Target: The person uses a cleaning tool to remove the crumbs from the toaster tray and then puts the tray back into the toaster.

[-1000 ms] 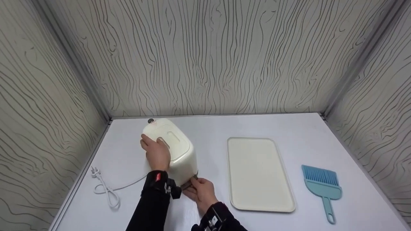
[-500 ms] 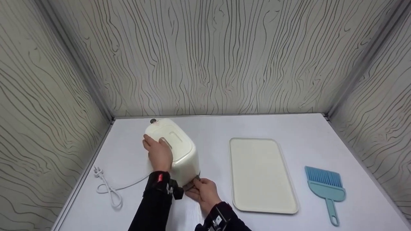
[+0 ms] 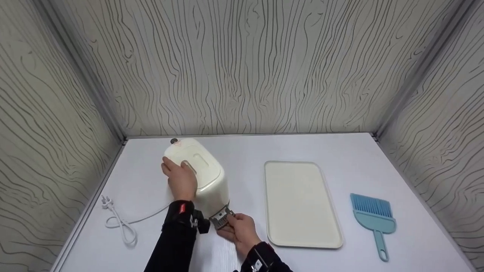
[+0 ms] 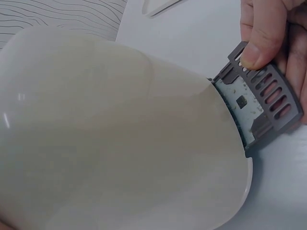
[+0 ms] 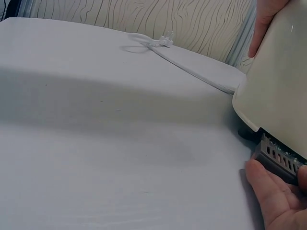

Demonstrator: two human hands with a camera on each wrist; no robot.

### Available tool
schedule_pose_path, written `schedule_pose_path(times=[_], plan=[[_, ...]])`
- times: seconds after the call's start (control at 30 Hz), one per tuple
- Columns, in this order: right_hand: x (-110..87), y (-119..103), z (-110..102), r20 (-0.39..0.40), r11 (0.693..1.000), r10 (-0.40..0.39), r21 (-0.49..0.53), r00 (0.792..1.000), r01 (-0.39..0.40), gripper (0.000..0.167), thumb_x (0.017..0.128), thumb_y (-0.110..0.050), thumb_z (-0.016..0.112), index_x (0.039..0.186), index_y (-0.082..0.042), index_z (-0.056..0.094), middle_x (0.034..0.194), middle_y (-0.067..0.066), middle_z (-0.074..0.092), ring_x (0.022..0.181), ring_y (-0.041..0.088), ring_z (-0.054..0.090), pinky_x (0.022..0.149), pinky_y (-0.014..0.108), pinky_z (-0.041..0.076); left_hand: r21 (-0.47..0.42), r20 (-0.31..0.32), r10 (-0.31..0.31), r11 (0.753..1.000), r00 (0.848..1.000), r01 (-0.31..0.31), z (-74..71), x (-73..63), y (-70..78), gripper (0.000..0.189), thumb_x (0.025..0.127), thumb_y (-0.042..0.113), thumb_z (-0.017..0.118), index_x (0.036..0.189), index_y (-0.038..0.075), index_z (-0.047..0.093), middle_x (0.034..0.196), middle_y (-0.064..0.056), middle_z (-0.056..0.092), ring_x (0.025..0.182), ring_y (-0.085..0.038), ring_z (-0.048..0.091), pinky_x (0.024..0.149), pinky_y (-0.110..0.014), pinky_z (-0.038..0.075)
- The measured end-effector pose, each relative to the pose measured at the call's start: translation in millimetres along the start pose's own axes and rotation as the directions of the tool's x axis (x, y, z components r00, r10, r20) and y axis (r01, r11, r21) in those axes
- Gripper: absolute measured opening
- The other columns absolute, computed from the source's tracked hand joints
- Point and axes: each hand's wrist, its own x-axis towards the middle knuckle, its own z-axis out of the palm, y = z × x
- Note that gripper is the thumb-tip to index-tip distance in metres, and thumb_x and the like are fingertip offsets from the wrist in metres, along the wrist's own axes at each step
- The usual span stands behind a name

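A cream toaster (image 3: 213,196) stands on the left part of the white table, two long grooves in its top. My left hand (image 3: 182,182) holds it, the thumb at one groove and the fingers over the left side. At the near end, my right hand (image 3: 241,231) pinches a grey slotted crumb tray (image 3: 222,218) by its front edge, thumb on top and fingers beneath. The crumb tray (image 4: 268,93) sticks partly out of the toaster's base in the left wrist view, with small crumbs and a dark square hole on its metal plate. Its back part is hidden inside.
A white cord (image 3: 149,215) with a three-pin plug (image 3: 107,203) lies left of the toaster. An off-white rectangular tray (image 3: 302,204) lies to the right. Beyond it is a blue hand brush with a dustpan (image 3: 374,219). Patterned walls (image 3: 242,68) enclose the table's back and sides.
My right hand has drawn the crumb tray outward, toward the near side, so more of it shows. My left hand has stayed on the toaster. The whole head view has shifted slightly.
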Motion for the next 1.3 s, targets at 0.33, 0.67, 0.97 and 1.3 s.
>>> schedule_pose_path(times=[0.33,0.67,0.97,1.3], plan=[[-7.3,-2,0,-0.039,1.000,0.003,-0.026,0.999,-0.004,0.025,0.104,-0.004,0.054,0.120,0.015,0.048,0.104,0.028,0.073,0.090,0.029,0.077,0.080,0.039,0.062,-0.013,0.033,-0.020,1.000,0.999,0.021,-1.8,-0.8,0.9,0.069,0.110,0.021,0.036,0.161,-0.003,-0.004,0.165,-0.031,0.003,0.121,-0.057,0.051,0.105,-0.059,0.042],[-13.1,-2,-4,-0.033,0.998,-0.027,-0.053,0.999,0.025,0.026,0.104,-0.005,0.055,0.118,0.016,0.050,0.098,0.025,0.074,0.084,0.028,0.077,0.077,0.040,0.062,-0.021,0.067,-0.047,0.999,0.997,0.048,-3.8,1.1,0.8,0.070,0.110,0.022,0.034,0.161,0.000,-0.008,0.167,-0.029,-0.001,0.129,-0.057,0.044,0.112,-0.058,0.037],[-17.7,-3,-9,-0.035,0.998,-0.024,-0.063,0.999,0.022,0.028,0.103,-0.005,0.055,0.119,0.017,0.049,0.099,0.026,0.073,0.085,0.031,0.077,0.077,0.041,0.062,-0.024,0.063,-0.031,0.999,0.997,0.033,-3.9,0.4,-0.6,0.069,0.110,0.021,0.034,0.161,-0.002,-0.007,0.166,-0.030,0.000,0.130,-0.056,0.045,0.112,-0.057,0.038],[-21.7,-3,-16,-0.018,0.999,-0.015,-0.050,1.000,0.014,0.029,0.104,-0.003,0.053,0.122,0.018,0.044,0.102,0.028,0.072,0.087,0.032,0.076,0.079,0.042,0.062,-0.025,0.011,-0.001,1.000,1.000,0.001,-1.5,-1.4,-0.5,0.068,0.109,0.020,0.037,0.160,-0.004,-0.002,0.165,-0.032,0.007,0.122,-0.058,0.050,0.107,-0.059,0.040]])
